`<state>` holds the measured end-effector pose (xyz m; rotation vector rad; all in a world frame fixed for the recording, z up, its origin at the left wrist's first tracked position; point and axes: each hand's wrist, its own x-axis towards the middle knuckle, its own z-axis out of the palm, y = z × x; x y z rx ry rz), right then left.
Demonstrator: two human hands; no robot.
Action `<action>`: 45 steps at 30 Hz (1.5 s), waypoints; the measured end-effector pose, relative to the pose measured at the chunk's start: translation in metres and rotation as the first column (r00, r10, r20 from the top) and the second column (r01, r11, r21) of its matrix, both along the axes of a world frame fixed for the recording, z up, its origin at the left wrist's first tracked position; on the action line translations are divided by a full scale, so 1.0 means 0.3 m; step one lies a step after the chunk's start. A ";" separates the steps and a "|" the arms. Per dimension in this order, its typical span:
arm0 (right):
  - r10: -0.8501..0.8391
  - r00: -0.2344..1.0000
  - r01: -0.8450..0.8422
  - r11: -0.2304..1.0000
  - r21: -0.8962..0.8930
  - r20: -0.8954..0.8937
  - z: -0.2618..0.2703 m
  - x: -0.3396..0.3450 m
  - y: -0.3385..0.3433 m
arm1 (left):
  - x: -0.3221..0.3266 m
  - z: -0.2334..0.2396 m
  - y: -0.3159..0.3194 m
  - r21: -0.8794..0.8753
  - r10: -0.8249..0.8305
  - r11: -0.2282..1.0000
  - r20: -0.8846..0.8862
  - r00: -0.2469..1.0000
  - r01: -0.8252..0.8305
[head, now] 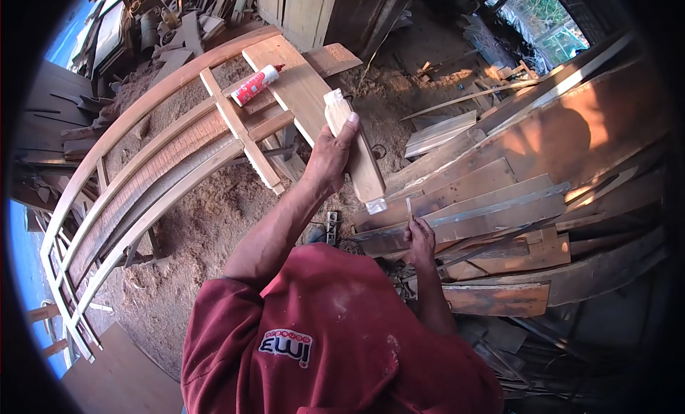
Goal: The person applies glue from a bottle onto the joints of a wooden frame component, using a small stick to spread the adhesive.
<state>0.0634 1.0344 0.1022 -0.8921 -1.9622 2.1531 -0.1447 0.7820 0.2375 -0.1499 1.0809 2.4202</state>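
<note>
My left hand (330, 154) grips a short wooden board (361, 162) by its long side, with the thumb on its face. Each end of the board is cut narrower and looks whitish. Lower right, my right hand (421, 240) is closed around a thin tool with a pale flat tip (409, 206); its exact kind I cannot tell. Beyond my left hand a wide plank (291, 74) lies across a curved wooden frame (160, 112) with long bent rails and crosspieces. A white and red glue bottle (258, 85) lies on its side by the plank's edge.
Stacked boards and offcuts (487, 200) fill the right side. Sawdust and shavings (214, 216) cover the ground under the frame. A power strip (332, 228) with a cable is close in front of me. A wooden cabinet (299, 10) and scrap wood (192, 31) stand farther off.
</note>
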 end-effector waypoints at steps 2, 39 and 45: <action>-0.018 1.000 0.018 0.999 -0.027 0.007 -0.003 0.010 0.029 | -0.013 0.004 0.031 -0.051 -0.035 0.998 0.002 0.999 0.035; -0.407 0.909 0.416 0.894 -0.167 0.085 -0.105 -0.377 0.415 | -0.545 -0.527 0.433 0.192 -0.328 0.944 0.431 0.841 0.270; -0.204 0.979 0.191 0.904 0.383 -0.007 -0.129 -0.730 0.734 | -0.857 -0.324 0.817 -0.010 -0.222 0.973 0.231 0.947 0.231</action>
